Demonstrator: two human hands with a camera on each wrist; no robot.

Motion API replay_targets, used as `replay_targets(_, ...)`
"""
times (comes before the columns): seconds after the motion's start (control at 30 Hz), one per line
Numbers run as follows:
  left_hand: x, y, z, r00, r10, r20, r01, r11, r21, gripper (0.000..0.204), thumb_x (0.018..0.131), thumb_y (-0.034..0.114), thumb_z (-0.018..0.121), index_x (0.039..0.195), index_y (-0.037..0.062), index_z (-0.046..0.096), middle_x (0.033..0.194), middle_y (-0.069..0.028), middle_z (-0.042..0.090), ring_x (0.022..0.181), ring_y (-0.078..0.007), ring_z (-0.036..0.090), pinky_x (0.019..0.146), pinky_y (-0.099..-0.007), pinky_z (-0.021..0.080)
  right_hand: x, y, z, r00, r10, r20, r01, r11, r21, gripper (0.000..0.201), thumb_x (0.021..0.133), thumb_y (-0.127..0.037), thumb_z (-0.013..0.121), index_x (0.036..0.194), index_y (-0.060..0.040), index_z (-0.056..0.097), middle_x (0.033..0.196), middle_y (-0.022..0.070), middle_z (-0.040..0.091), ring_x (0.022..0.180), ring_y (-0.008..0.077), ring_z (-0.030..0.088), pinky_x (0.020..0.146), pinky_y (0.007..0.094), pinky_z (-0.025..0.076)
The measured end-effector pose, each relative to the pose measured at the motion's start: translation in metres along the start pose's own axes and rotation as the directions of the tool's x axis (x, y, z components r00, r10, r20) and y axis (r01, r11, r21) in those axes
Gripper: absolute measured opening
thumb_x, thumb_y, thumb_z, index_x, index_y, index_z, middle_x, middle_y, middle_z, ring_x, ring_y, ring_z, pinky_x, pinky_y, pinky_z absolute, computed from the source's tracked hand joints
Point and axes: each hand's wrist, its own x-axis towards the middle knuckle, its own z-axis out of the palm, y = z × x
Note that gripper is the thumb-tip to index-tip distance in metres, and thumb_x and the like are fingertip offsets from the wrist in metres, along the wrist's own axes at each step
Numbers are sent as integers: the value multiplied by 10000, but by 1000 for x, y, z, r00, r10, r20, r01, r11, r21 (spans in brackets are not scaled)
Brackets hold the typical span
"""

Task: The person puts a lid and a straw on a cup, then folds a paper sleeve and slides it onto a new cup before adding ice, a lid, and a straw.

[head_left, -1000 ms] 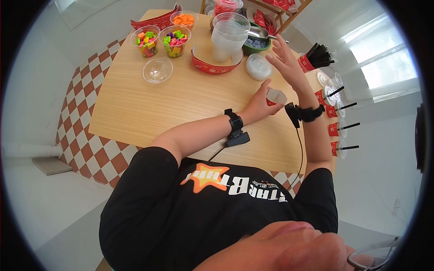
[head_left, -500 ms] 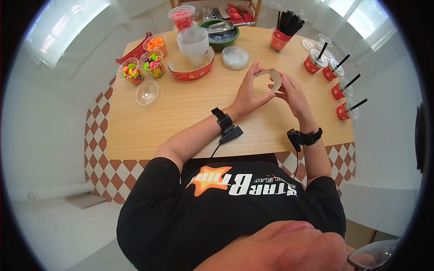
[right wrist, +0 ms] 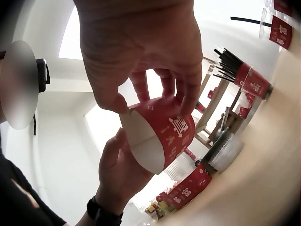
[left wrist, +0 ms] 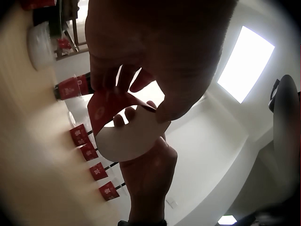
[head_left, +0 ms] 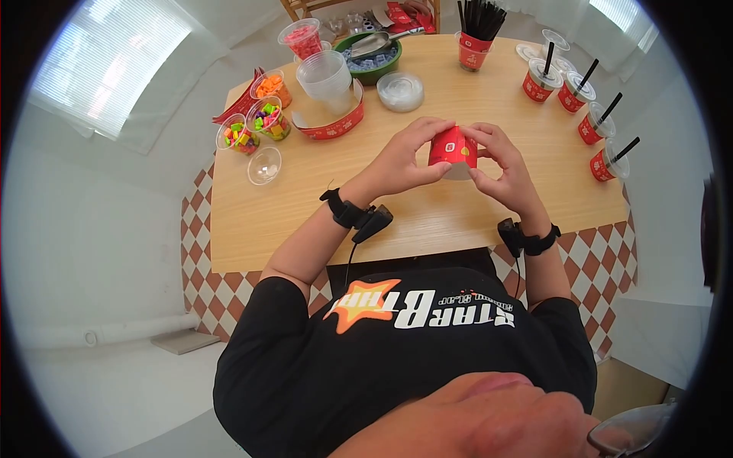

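Note:
Above the near part of the table, both hands hold a red paper cup sleeve point(head_left: 453, 146) with white print. It forms a ring with a pale inside, open at both ends. My left hand point(head_left: 405, 156) grips its left side, thumb at the lower edge. On the other side, my right hand point(head_left: 508, 168) has its thumb at the near edge and fingers over the top. The right wrist view shows the sleeve's printed face and white inside point(right wrist: 143, 141), between the right hand above and the left hand below.
Left of the hands stand clear stacked cups point(head_left: 324, 80) by a red paper band point(head_left: 336, 128), candy-coloured pieces in cups point(head_left: 267, 118), and a lid point(head_left: 264, 166). Behind are stacked lids point(head_left: 400, 91), a green bowl with a scoop point(head_left: 374, 75), and black straws point(head_left: 479, 21). Several sleeved cups point(head_left: 538, 80) line the right.
The right hand, raised and apart at first, has come to the sleeve and grips it with the left. The sleeve has turned from a round open ring to show its red printed side.

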Motion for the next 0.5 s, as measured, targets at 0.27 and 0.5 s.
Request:
replay_targets(0.27,-5,19,-11,1000,1,28,-4,994,109,599,743,172,764,1274,-8,554,1233,-172,535,1152,-304,539,1012,-365,436,-2,-13,-2,987,-80,136,112,962,-251,600,719,10,690,1305,-107,625,1217,144,544,1111,303,575,973,376,475)
replay_targets(0.5,-6,25,-12,994,-58,93,43,986,161,599,780,120,774,1323,32,538,1308,-116,474,1263,-242,491,1101,-380,416,-8,-12,-2,991,-64,115,88,974,-211,586,718,1,684,1292,-104,634,1201,151,547,1120,301,568,972,376,475)
